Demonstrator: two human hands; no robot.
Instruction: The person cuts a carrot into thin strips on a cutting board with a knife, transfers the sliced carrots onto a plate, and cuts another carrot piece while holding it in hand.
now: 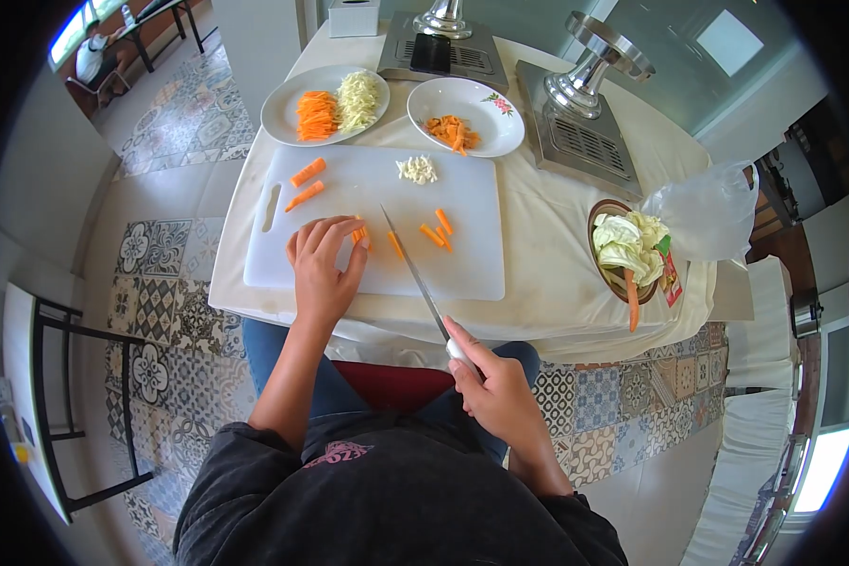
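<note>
My left hand (323, 269) holds a short carrot piece (359, 232) down on the white cutting board (302, 269), its fingers curled over it. My right hand (495, 382) grips the white handle of a knife (419, 280), whose blade slants up and left over the board, just right of the carrot piece. A thin carrot slice (395, 245) lies by the blade. Several carrot sticks (432, 235) rest farther right. Two longer carrot pieces (307, 171) lie at the board's upper left, and a small heap of chopped white pieces (416, 170) sits near its top edge.
Behind the board are a plate (280, 118) of shredded carrot and pale green shreds, and a bowl (500, 137) with orange pieces. Metal appliances (585, 137) stand behind. At right are a vegetable basket (599, 210) and plastic bag (703, 209). A person (94, 58) sits far left.
</note>
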